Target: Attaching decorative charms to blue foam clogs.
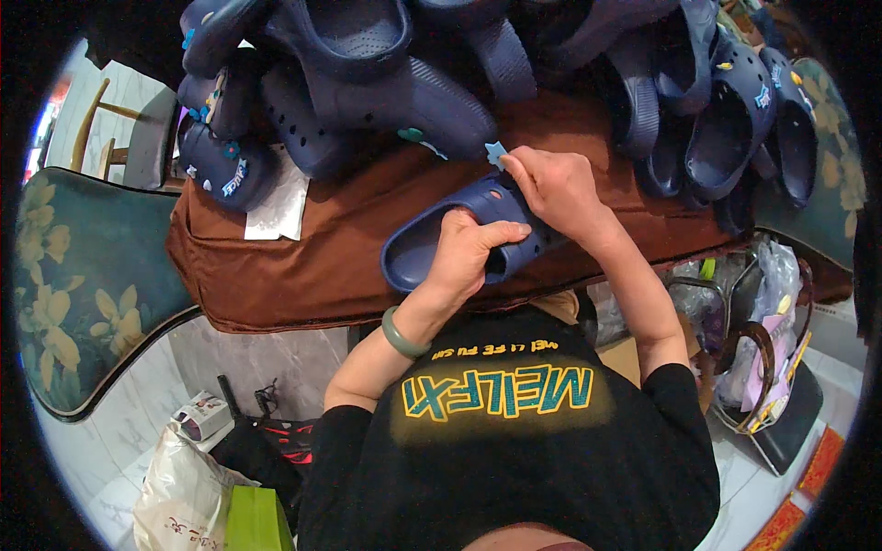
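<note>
A dark blue foam clog [410, 256] rests on the brown cloth in front of me. My left hand [470, 246] grips it, fingers reaching inside the opening and thumb lying across the upper with its holes. Just past the clog's upper, my right hand [556, 188] pinches a small light blue star-shaped shoe charm [496, 154] between thumb and fingers. An orange spot [496, 194] shows at one hole of the upper; I cannot tell whether it is a charm or a fingertip. Beyond the charm lies another blue clog [413, 96] with a green charm [411, 135] on it.
More dark blue clogs are heaped along the far side, some with charms, such as the clog [225, 165] at left and the clog [730, 110] at right. White paper [278, 207] lies on the brown cloth [276, 275]. Bags [175, 496] stand on the floor at lower left.
</note>
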{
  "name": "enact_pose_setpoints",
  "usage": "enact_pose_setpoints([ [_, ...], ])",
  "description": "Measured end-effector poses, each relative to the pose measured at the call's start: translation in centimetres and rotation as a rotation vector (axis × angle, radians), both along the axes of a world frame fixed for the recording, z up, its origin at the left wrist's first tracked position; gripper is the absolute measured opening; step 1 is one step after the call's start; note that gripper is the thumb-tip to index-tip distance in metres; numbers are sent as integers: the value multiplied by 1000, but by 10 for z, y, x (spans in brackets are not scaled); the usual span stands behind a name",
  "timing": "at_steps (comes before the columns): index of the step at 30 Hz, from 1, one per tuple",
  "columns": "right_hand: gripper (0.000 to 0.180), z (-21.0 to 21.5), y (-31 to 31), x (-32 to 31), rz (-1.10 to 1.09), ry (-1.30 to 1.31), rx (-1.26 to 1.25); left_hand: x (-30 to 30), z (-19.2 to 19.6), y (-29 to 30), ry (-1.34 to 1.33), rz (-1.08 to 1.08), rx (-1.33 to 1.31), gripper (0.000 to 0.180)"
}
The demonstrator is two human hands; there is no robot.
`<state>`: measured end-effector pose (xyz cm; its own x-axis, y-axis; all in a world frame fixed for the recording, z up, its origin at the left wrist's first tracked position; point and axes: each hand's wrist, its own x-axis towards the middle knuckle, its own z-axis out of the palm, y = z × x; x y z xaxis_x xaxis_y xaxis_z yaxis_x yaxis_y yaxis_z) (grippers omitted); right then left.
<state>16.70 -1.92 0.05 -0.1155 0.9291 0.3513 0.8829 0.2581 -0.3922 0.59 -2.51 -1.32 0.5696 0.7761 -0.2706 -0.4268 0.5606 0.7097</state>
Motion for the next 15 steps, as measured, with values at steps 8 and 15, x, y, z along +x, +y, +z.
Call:
enact_pose_setpoints([
  [8, 24, -6, 12, 67, -194, 234, -140, -17, 7, 2, 62, -161, -32, 30],
  [15, 17, -39, 16, 70, -49, 99, 27, -23, 7, -2, 29, -218, -49, 33],
])
